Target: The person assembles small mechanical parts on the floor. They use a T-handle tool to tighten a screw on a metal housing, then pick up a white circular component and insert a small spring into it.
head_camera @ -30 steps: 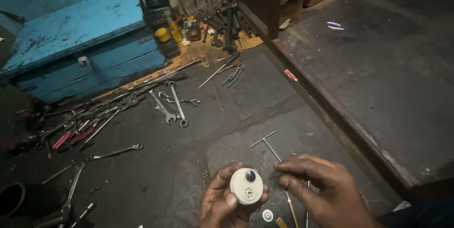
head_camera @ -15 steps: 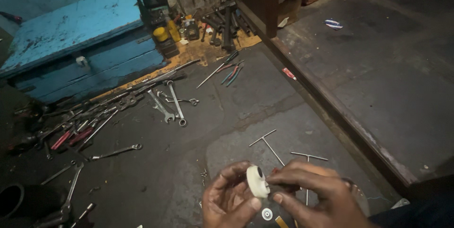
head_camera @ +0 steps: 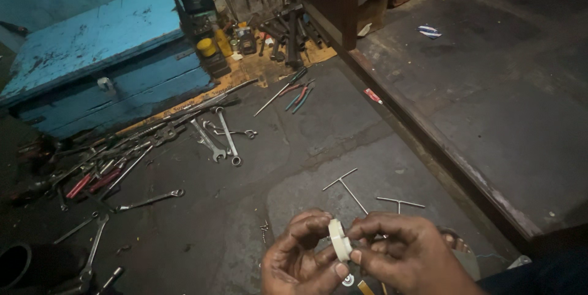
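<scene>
Both hands pinch the small white round part [head_camera: 338,240], left hand [head_camera: 300,258] cradling, right hand [head_camera: 407,255] gripping its edge: apparently mid-fitting, calling for a steady twist.

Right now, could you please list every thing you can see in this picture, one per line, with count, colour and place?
round disc: 1, cream white, held on edge between both hands
wooden chest: 1, blue, far left on the floor
T-shaped rods: 2, metal grey, on the floor just above the hands
wrenches: several, silver, middle left of the floor
red-handled tools: a few, in the pile at left
pliers: about 2, red and green handles, centre top
yellow can: 1, beside the chest
raised platform: 1, dark grey, right side
floor: dark grey concrete
left hand: fingers on the disc
right hand: fingers on the disc
</scene>
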